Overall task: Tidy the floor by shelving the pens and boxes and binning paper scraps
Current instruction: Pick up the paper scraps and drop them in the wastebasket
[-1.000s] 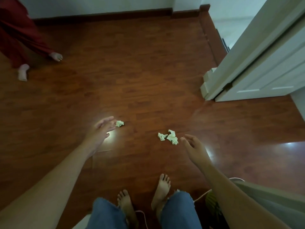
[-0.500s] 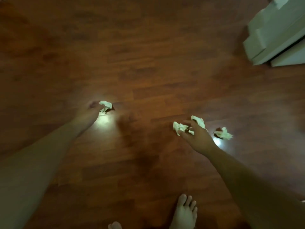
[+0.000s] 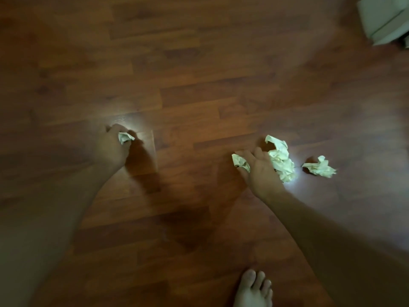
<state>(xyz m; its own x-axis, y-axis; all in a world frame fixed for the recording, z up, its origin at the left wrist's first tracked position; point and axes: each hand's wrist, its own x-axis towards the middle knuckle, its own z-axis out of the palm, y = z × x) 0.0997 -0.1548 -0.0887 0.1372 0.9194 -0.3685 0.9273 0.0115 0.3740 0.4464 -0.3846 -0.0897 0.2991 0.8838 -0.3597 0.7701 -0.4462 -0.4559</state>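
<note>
No legible text, label, brand, number or sign appears anywhere in view. The crumpled paper scraps [image 3: 281,159] on the wooden floor [image 3: 199,74] show no readable print; the dim, blurred picture resolves nothing further.

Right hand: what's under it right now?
The right hand covers crumpled paper scraps: one shows at its fingertips, a bigger wad beside it. Whatever lies beneath the palm is hidden.
</note>
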